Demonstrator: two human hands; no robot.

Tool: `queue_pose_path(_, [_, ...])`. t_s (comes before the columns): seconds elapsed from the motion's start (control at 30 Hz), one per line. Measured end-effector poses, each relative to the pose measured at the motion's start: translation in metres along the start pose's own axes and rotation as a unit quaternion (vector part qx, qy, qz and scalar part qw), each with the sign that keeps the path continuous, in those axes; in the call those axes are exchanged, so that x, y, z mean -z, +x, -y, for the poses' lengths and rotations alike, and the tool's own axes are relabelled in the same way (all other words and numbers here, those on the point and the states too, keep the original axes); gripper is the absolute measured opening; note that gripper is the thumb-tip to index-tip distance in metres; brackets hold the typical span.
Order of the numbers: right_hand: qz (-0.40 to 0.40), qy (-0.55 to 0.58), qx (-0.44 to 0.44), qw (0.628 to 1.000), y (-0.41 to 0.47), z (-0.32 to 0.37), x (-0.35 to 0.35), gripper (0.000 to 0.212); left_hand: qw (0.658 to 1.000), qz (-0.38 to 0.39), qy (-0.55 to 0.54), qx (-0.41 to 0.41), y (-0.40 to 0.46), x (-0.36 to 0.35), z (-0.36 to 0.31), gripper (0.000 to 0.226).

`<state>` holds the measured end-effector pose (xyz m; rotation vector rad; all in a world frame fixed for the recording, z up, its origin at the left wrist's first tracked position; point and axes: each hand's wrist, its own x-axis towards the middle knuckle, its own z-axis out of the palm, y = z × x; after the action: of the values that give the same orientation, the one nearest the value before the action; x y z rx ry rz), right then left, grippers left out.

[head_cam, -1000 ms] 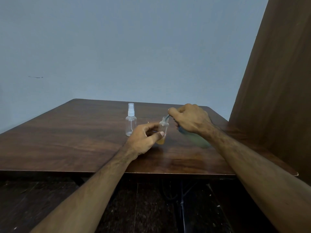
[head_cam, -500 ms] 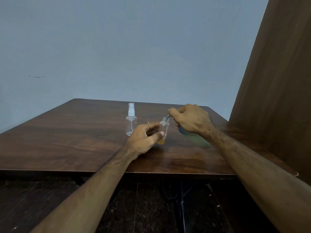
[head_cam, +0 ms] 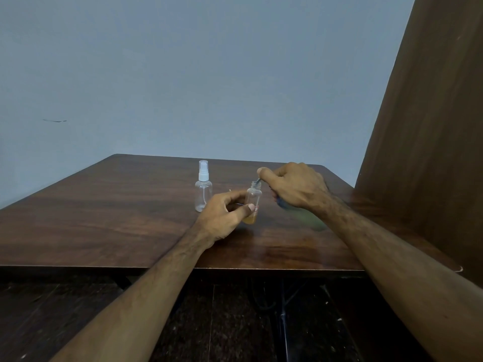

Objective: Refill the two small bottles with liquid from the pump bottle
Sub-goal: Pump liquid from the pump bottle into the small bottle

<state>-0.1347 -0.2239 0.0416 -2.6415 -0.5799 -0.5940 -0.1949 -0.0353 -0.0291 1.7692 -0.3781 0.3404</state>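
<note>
Two bottles on the table (head_cam: 109, 218), one being filled.
Our left hand (head_cam: 224, 218) grips the open bottle (head_cam: 253, 202), amber at its base; our right hand (head_cam: 295, 186) curls round the tilted pump bottle (head_cam: 308, 220), nozzle in its neck. Next, we judge, more pumping; the capped bottle (head_cam: 203, 190) waits.

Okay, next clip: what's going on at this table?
A person is refilling a small open bottle on a wooden table. The left hand grips the bottle upright; a little amber liquid sits at its bottom. The right hand holds the pump bottle, mostly hidden and blurred, with its nozzle aimed into the open neck. A second small bottle, clear with its white spray cap on, stands untouched just left of them and looks empty.
</note>
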Motion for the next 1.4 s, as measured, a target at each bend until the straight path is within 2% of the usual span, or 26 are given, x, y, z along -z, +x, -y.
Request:
queue_pose_path(0.13, [-0.002,0.003,-0.001,1.000,0.0013,0.0000,0.0006,0.062,1.000,0.003,0.017,-0.001,0.0009,-0.0003,-0.0004,0.033])
queue_pose_path(0.33, [0.002,0.005,-0.008,1.000,-0.0002,0.0007,0.0012,0.075,1.000,-0.002,-0.005,-0.005,-0.0012,0.0000,-0.0003,0.037])
queue_pose_path(0.47, [0.000,0.012,-0.013,1.000,-0.0022,0.0002,0.0002,0.076,1.000,0.003,0.001,-0.006,-0.0004,0.0002,-0.0005,0.038])
queue_pose_path(0.7, [0.004,0.014,-0.013,1.000,0.0002,0.0002,-0.0020,0.062,1.000,0.006,0.012,0.004,0.0018,0.0001,0.0053,0.029])
queue_pose_path(0.93, [0.001,0.011,-0.011,1.000,-0.0010,0.0004,-0.0014,0.084,1.000,0.000,0.002,0.004,0.0022,0.0013,0.0052,0.031])
queue_pose_path(1.07, [-0.001,0.014,-0.005,1.000,-0.0015,-0.0001,-0.0008,0.081,1.000,0.002,0.002,0.005,0.0019,0.0013,0.0050,0.031])
queue_pose_path(1.23, [0.002,0.002,-0.014,1.000,0.0017,0.0018,0.0009,0.064,1.000,0.004,0.011,0.012,0.0020,0.0004,0.0051,0.029])
queue_pose_path(1.4, [-0.003,0.001,-0.003,1.000,0.0014,0.0027,0.0008,0.078,1.000,-0.004,0.012,0.015,0.0027,0.0011,0.0041,0.033])
